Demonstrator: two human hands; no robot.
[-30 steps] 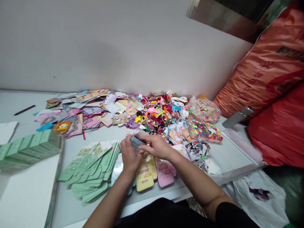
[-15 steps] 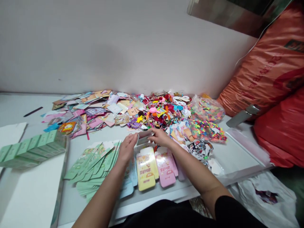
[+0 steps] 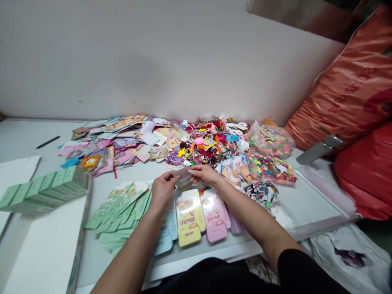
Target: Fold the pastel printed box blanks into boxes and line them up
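My left hand (image 3: 162,190) and my right hand (image 3: 205,174) pinch opposite ends of a small transparent plastic sleeve (image 3: 183,173), just above the table. Right below them lie flat printed cardboard boxes: a yellow one (image 3: 190,224), a pink one (image 3: 213,220) and a pale blue one (image 3: 164,241). Left of my left hand, a fanned pile of flat green cartons (image 3: 122,212) spreads out. A heap of colourful hair accessories (image 3: 208,143) lies beyond my right hand.
Loose paper cards (image 3: 118,143) spread along the wall, with bags of bright beads (image 3: 271,141) to the right. Green boxes (image 3: 45,192) rest on a white board (image 3: 45,249) at left. Orange (image 3: 346,90) and red (image 3: 364,171) sacks bulge at right.
Since a second ago, my hands have lifted away from the yellow box and spread apart, with the sleeve stretched between them. The whole scene has drifted slightly right in view.
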